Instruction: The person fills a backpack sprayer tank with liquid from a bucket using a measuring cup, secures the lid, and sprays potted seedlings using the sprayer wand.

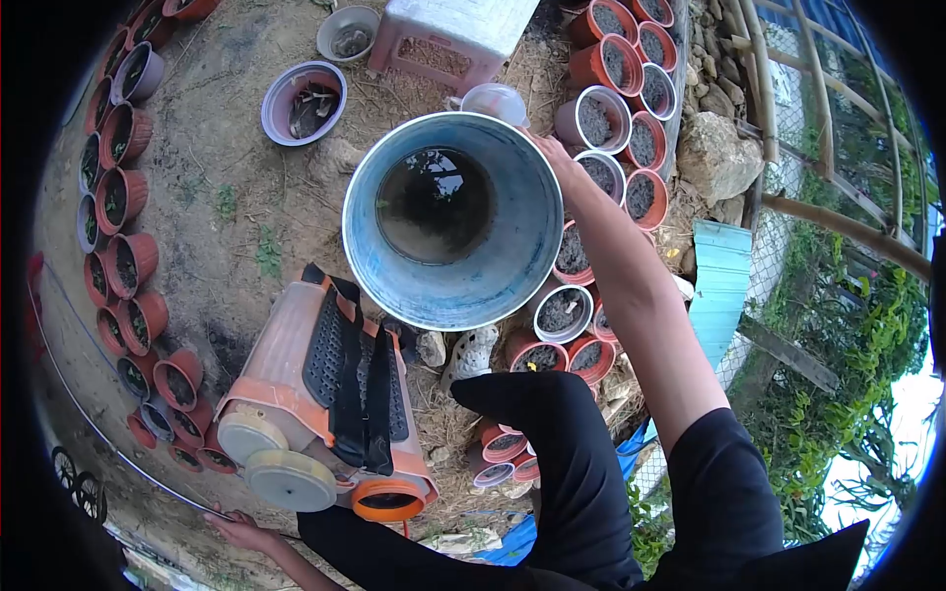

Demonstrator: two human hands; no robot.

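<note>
My left hand (241, 532), low on the left, is closed around a long thin spray wand (128, 448) that reaches up and away to the left. My right hand (554, 158) is at the far right rim of a big blue bucket (522, 227); its fingers are hidden behind the rim. Just beyond them is a clear plastic cup (495, 101), and I cannot tell whether they grip it or the bucket. Dark water (434, 207) lies in the bucket's bottom. Before my legs rests an orange-and-white backpack sprayer (286, 345) with black straps and a round orange opening (387, 500).
Rows of soil-filled pots (611, 64) line the right side, and potted seedlings (123, 197) curve along the left. A plastic stool (453, 30) stands beyond the bucket, near a purple basin (304, 103). Rocks (717, 158) and a wire fence (764, 286) are at right.
</note>
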